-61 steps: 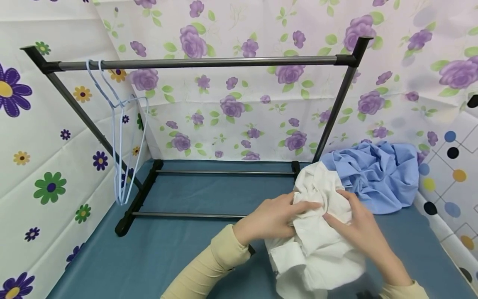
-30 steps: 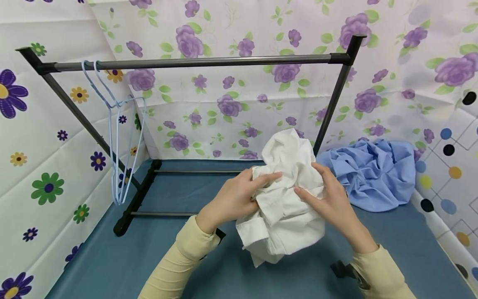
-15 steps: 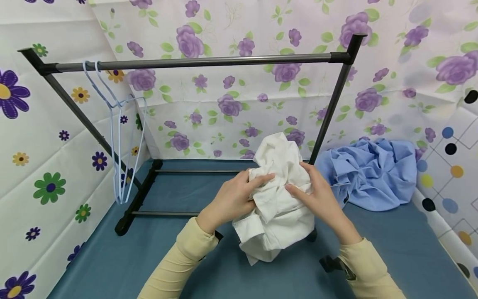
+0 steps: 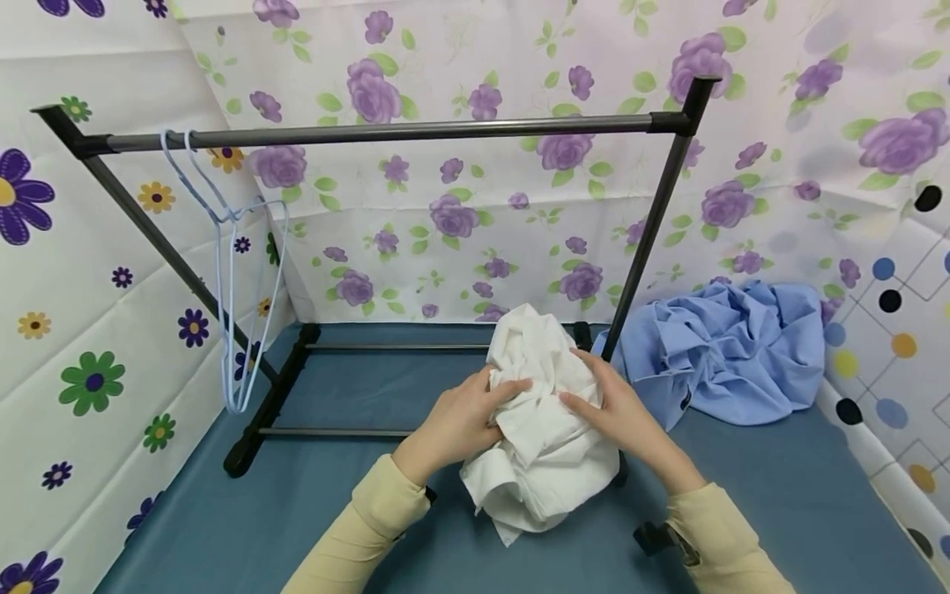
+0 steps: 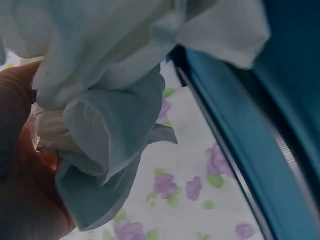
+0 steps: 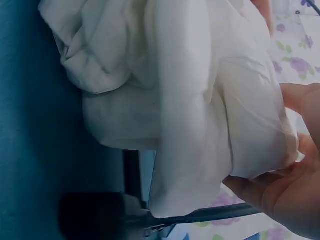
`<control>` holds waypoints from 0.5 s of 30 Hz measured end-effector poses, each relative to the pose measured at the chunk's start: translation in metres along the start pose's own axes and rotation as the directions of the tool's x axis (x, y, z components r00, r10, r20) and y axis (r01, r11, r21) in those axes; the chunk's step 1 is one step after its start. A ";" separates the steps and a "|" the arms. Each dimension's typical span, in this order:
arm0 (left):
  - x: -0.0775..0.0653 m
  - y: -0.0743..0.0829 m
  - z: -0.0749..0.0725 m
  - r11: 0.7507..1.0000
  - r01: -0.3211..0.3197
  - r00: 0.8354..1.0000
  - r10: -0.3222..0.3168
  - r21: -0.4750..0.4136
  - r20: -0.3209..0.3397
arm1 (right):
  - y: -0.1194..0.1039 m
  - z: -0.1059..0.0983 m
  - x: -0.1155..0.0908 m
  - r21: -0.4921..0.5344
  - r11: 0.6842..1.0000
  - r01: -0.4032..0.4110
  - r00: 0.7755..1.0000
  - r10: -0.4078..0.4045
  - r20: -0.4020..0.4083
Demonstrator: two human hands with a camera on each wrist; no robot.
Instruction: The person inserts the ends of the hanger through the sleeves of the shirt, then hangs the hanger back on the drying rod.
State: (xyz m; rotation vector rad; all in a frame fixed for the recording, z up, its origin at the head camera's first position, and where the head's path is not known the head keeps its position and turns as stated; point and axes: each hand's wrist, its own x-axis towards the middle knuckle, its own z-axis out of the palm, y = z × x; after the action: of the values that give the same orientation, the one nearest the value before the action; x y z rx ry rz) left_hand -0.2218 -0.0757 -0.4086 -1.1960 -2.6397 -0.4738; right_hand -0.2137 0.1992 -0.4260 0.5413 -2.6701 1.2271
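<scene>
A crumpled white garment (image 4: 545, 445) is bunched up between both hands in the head view, in front of the rack's right foot. My left hand (image 4: 463, 417) grips its left side, thumb on top and the other fingers underneath. On the opposite side my right hand (image 4: 619, 412) holds the cloth the same way. Loose folds of the white garment (image 5: 110, 115) hang past the hand in the left wrist view. In the right wrist view, the fingers (image 6: 255, 192) curl behind the fabric.
A dark metal clothes rack (image 4: 401, 132) stands on the blue table cover (image 4: 312, 528). Light blue hangers (image 4: 232, 305) hang at the left of its bar. A crumpled blue garment (image 4: 750, 351) lies to the right. Floral sheets (image 4: 453, 272) enclose the back and sides.
Both hands first carried the white garment left and up, away from the blue garment; in the last half second they have lowered a little. Their hold stays the same.
</scene>
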 end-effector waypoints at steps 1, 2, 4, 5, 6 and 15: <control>-0.002 0.000 0.002 1.000 0.002 1.000 -0.002 -0.003 0.013 | 0.002 0.002 -0.001 -0.001 1.000 0.000 1.000 0.000 0.018; -0.005 -0.001 0.005 1.000 0.007 1.000 -0.007 -0.005 0.028 | 0.003 0.004 -0.002 -0.004 1.000 0.001 0.999 0.000 0.034; -0.007 -0.002 0.008 1.000 0.027 0.997 -0.027 -0.005 0.070 | 0.006 0.008 -0.004 -0.009 1.000 0.007 0.999 -0.006 0.054; -0.008 -0.002 0.010 0.999 0.038 0.995 -0.037 -0.007 0.088 | 0.007 0.009 -0.004 -0.018 1.000 0.012 0.998 -0.011 0.060; -0.009 -0.002 0.012 0.999 0.052 0.993 -0.050 -0.010 0.104 | 0.009 0.011 -0.005 -0.025 1.000 0.014 0.998 -0.012 0.064; -0.015 -0.008 0.023 0.986 0.162 0.976 -0.153 -0.044 0.158 | 0.019 0.021 -0.004 -0.035 0.999 -0.011 0.997 0.014 0.078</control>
State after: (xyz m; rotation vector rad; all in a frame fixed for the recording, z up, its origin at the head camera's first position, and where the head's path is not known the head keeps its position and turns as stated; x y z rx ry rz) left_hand -0.2192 -0.0824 -0.4360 -1.0841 -2.8868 -0.5057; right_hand -0.2171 0.1956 -0.4548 0.5797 -2.7578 1.1839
